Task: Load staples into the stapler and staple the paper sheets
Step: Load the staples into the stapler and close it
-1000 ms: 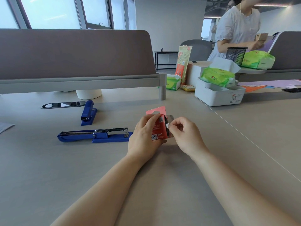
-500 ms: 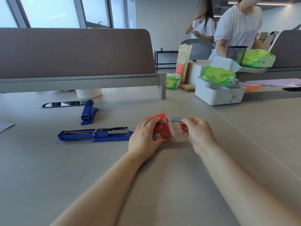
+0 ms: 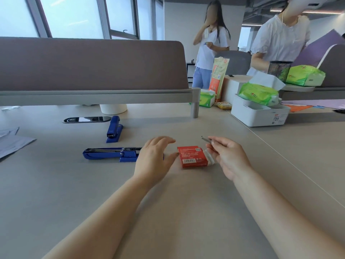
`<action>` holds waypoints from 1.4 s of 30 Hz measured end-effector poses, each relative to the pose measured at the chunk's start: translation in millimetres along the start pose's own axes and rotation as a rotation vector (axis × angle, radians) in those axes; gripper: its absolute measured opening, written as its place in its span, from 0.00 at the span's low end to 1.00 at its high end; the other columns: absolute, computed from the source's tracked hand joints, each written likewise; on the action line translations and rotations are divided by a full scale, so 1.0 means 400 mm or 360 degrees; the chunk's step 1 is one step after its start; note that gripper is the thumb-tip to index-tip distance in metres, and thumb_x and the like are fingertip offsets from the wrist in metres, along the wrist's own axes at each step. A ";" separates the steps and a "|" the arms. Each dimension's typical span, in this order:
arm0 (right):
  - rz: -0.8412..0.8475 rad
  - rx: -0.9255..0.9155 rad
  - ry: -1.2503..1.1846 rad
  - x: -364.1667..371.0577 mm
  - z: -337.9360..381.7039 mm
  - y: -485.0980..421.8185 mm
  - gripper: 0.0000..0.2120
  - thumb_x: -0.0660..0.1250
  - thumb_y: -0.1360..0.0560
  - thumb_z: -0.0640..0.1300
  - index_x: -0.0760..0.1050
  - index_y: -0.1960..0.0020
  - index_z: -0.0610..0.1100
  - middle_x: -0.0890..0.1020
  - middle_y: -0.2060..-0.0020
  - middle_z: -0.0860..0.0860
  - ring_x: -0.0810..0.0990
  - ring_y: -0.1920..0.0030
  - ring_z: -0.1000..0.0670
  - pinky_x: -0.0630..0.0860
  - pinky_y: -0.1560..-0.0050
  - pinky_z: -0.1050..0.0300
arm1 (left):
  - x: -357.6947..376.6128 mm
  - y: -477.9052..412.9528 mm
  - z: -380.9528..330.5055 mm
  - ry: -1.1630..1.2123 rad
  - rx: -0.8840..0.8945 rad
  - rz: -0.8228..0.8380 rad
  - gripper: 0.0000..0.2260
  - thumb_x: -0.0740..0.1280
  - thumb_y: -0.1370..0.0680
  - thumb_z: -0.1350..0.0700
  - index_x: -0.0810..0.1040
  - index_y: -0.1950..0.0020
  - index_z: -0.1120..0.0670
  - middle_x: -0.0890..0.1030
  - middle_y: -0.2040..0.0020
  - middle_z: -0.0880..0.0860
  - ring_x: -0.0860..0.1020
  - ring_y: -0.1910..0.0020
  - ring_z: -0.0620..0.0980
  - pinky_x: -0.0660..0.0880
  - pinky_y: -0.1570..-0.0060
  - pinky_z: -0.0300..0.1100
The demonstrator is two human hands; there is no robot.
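Note:
A red staple box (image 3: 193,157) lies flat on the table between my hands, its white inner tray sticking out on the right. My right hand (image 3: 226,156) pinches a thin grey strip of staples (image 3: 206,140) just above and right of the box. My left hand (image 3: 155,157) hovers open beside the box's left edge, fingers spread, holding nothing. Behind that hand a blue stapler (image 3: 112,154) lies swung open flat, metal staple channel facing up. A second blue stapler (image 3: 113,128), closed, sits farther back. Grey paper sheets (image 3: 11,143) rest at the left edge.
A desk divider (image 3: 93,66) runs across the back, with a black cable slot (image 3: 86,119) and white cup (image 3: 113,108) near it. A white box (image 3: 259,114) with green tissue packs stands at the back right. Two people stand beyond the desk.
My left hand let go of the red box, which now lies flat on the table, and opened. My right hand drew the staple strip out and holds it clear of the box.

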State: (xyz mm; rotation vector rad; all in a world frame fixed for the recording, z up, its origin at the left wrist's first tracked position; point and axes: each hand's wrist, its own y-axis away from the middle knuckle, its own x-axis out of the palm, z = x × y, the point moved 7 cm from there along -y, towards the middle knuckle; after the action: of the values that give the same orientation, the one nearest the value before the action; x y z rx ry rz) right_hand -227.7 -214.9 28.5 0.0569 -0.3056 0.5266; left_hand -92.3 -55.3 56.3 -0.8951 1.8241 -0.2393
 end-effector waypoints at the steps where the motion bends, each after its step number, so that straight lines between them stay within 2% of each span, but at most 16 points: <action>1: 0.0046 0.0001 -0.0043 0.021 0.003 0.003 0.09 0.61 0.24 0.31 0.77 0.48 0.37 0.79 0.58 0.46 0.80 0.58 0.53 0.80 0.60 0.67 | -0.037 0.011 0.031 -0.0074 -0.0025 -0.0039 0.17 0.66 0.25 0.48 0.74 0.37 0.48 0.76 0.37 0.46 0.70 0.36 0.48 0.65 0.38 0.42; 4: 0.0230 -0.0067 0.0001 0.116 0.006 0.019 0.08 0.65 0.27 0.30 0.77 0.49 0.37 0.79 0.60 0.47 0.79 0.60 0.54 0.79 0.59 0.68 | -0.136 0.056 0.156 -0.0251 -0.0224 -0.0157 0.16 0.67 0.25 0.51 0.74 0.37 0.50 0.76 0.36 0.49 0.69 0.34 0.52 0.65 0.37 0.47; 7: 0.0327 -0.0225 0.0354 0.225 -0.015 0.034 0.06 0.65 0.26 0.33 0.76 0.54 0.43 0.78 0.62 0.48 0.77 0.62 0.53 0.78 0.60 0.66 | -0.179 0.085 0.252 -0.0279 -0.0388 -0.0214 0.16 0.68 0.25 0.53 0.76 0.38 0.50 0.75 0.35 0.50 0.69 0.34 0.54 0.66 0.37 0.50; 10: 0.0321 -0.0542 0.0981 0.320 -0.045 0.037 0.03 0.67 0.25 0.40 0.77 0.52 0.46 0.74 0.54 0.50 0.74 0.59 0.55 0.72 0.57 0.64 | -0.167 0.077 0.285 -0.0266 -0.0404 -0.0151 0.18 0.66 0.24 0.52 0.73 0.35 0.49 0.72 0.32 0.49 0.67 0.31 0.53 0.63 0.33 0.49; 13: 0.0346 -0.0817 0.1236 0.377 -0.072 0.042 0.05 0.66 0.25 0.41 0.76 0.50 0.45 0.75 0.51 0.50 0.75 0.55 0.52 0.71 0.54 0.62 | -0.142 0.067 0.296 -0.0313 -0.0353 -0.0056 0.20 0.63 0.22 0.49 0.68 0.31 0.47 0.67 0.28 0.46 0.61 0.27 0.50 0.56 0.28 0.50; 16: 0.0421 -0.0965 0.1419 0.392 -0.087 0.047 0.06 0.66 0.25 0.41 0.77 0.48 0.44 0.77 0.54 0.53 0.76 0.51 0.50 0.74 0.48 0.56 | -0.118 0.064 0.304 -0.0351 -0.0332 0.0090 0.20 0.58 0.21 0.45 0.64 0.29 0.43 0.64 0.27 0.42 0.56 0.25 0.46 0.48 0.26 0.51; 22: 0.0409 -0.0933 0.1432 0.385 -0.089 0.041 0.06 0.67 0.26 0.41 0.78 0.50 0.43 0.78 0.53 0.49 0.76 0.52 0.51 0.71 0.50 0.61 | -0.108 0.064 0.310 -0.0339 -0.0293 0.0120 0.19 0.58 0.22 0.44 0.66 0.31 0.42 0.68 0.30 0.41 0.60 0.27 0.45 0.49 0.27 0.53; 25: 0.0441 -0.0841 0.1427 0.383 -0.088 0.030 0.06 0.68 0.27 0.40 0.79 0.51 0.43 0.80 0.54 0.48 0.77 0.54 0.50 0.73 0.50 0.58 | -0.110 0.065 0.307 -0.0342 -0.0294 0.0124 0.20 0.59 0.22 0.44 0.66 0.31 0.42 0.68 0.30 0.41 0.60 0.27 0.45 0.49 0.27 0.53; 30: 0.0539 -0.0681 0.1391 0.381 -0.086 0.008 0.04 0.71 0.30 0.38 0.81 0.54 0.43 0.81 0.62 0.50 0.78 0.59 0.51 0.76 0.52 0.56 | -0.109 0.065 0.310 -0.0340 -0.0305 0.0137 0.21 0.60 0.23 0.42 0.65 0.30 0.42 0.68 0.29 0.41 0.60 0.27 0.45 0.49 0.26 0.54; 35: 0.0579 -0.0618 0.1371 0.379 -0.083 0.003 0.06 0.72 0.31 0.37 0.81 0.54 0.41 0.82 0.62 0.49 0.80 0.60 0.50 0.77 0.52 0.55 | -0.107 0.063 0.310 -0.0348 -0.0293 0.0124 0.21 0.60 0.24 0.42 0.66 0.31 0.42 0.68 0.30 0.41 0.61 0.27 0.44 0.52 0.28 0.54; 39: 0.0576 -0.0712 0.1476 0.382 -0.076 0.009 0.07 0.72 0.30 0.38 0.82 0.53 0.41 0.81 0.60 0.49 0.80 0.58 0.49 0.75 0.52 0.59 | -0.109 0.063 0.310 -0.0349 -0.0283 0.0113 0.21 0.61 0.24 0.42 0.66 0.31 0.42 0.69 0.30 0.41 0.61 0.28 0.44 0.54 0.29 0.55; 42: 0.0560 -0.0808 0.1545 0.384 -0.069 0.019 0.07 0.72 0.30 0.38 0.82 0.52 0.42 0.78 0.58 0.51 0.80 0.55 0.48 0.76 0.49 0.56 | -0.110 0.064 0.309 -0.0349 -0.0292 0.0118 0.21 0.61 0.24 0.42 0.66 0.31 0.42 0.69 0.30 0.41 0.61 0.28 0.45 0.53 0.28 0.55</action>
State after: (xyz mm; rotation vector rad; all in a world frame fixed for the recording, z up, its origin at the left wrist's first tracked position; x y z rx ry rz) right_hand -97.8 -130.1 48.3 -0.7406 0.5188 0.7483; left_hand 10.9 21.3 19.9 -0.9391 1.6889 0.0727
